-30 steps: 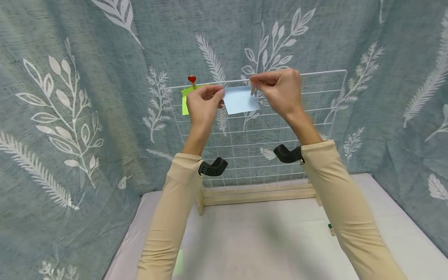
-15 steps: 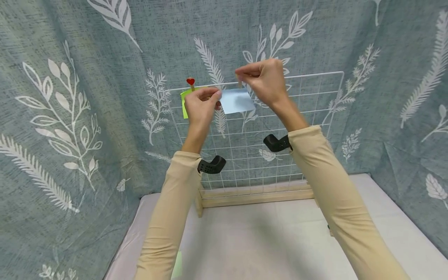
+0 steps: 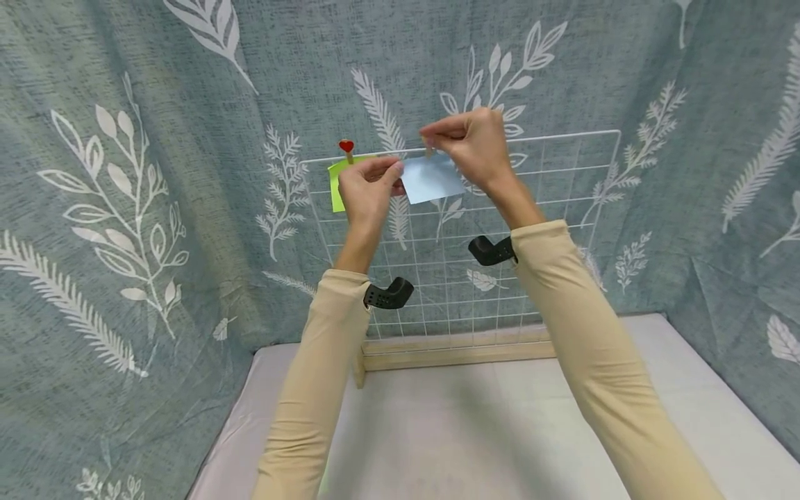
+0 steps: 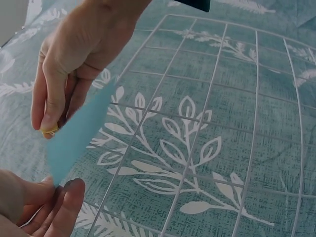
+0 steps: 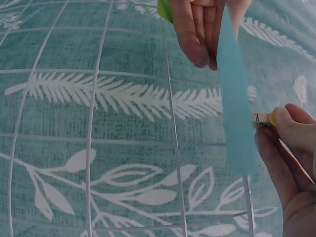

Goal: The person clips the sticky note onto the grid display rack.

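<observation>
We look forward and down past two outstretched arms in beige sleeves [image 3: 594, 340], a black strap-on camera [image 3: 390, 294] at each wrist. Both hands are raised to the top bar of a white wire grid [image 3: 562, 137], where a light blue paper note [image 3: 431, 182] is held up between them. The left hand [image 3: 369, 191] pinches the note's left edge between thumb and fingers. The right hand [image 3: 478, 146] pinches a small wooden clothespin [image 5: 261, 118] by its yellow-topped end, at the note's upper edge; we cannot tell whether the clothespin bites the paper. In the right wrist view we see the note nearly edge-on, with the clothespin just beside it. To the left, partly hidden behind the left hand, a lime green note [image 3: 337, 191] hangs at the same top bar under a clip with a red heart [image 3: 346, 147]. The grid stands upright in a pale wooden base [image 3: 456, 357] on a table spread with white cloth [image 3: 450, 430]. Around it all we find a grey-green curtain [image 3: 206, 173] printed with white leaves and sprigs.
</observation>
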Available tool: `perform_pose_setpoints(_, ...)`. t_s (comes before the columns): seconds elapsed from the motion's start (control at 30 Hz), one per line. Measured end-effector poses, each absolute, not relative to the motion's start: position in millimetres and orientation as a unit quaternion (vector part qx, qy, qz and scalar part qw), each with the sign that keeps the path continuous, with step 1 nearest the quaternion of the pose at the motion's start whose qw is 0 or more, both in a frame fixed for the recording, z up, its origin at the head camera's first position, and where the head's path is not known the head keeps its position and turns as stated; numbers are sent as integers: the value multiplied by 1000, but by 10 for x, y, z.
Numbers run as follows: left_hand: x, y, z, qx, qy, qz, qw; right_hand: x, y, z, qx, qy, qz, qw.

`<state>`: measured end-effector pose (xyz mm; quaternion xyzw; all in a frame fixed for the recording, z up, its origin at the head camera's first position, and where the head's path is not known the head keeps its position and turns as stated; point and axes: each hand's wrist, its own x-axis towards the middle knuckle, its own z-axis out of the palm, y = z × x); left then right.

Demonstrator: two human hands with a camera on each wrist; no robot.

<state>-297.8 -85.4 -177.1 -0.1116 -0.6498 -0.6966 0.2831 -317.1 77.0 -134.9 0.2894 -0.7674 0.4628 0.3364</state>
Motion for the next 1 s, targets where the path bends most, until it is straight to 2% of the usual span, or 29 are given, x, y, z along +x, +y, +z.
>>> perform_pose_setpoints(0.6,-3071,-744,-1778,-132,-646,-675,330,-3292,757,-1361,268,-769,468,343)
perform_pose_setpoints(1.0,-3062,-779,-1757,-118,-655,-670,330,-3319,730,-1390,274,-759,474,352)
